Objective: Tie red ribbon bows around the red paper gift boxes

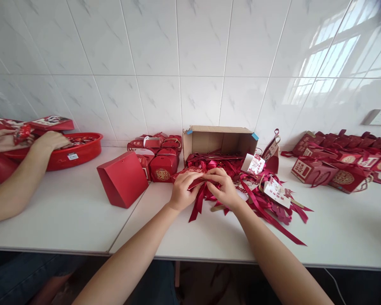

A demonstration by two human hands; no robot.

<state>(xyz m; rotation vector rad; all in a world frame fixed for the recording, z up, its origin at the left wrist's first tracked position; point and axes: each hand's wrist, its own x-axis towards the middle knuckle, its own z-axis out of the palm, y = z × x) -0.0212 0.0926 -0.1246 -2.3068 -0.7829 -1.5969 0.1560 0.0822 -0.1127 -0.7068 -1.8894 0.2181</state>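
My left hand [184, 189] and my right hand [222, 186] meet above the table in front of an open cardboard box [222, 142]. Between their closed fingers is a thin red card [193, 181], partly hidden by them. A dark red ribbon [197, 208] hangs below the fingers. Just right of my right hand lies a tangled heap of red ribbons [260, 203] with white printed tags [277, 192]. More ribbons and red pieces fill the box's opening.
A plain red box [123, 180] stands left of my hands, near small red gift boxes [163, 165]. More gift boxes [352, 173] line the right. At far left, a person's hands work at a red basin [82, 154].
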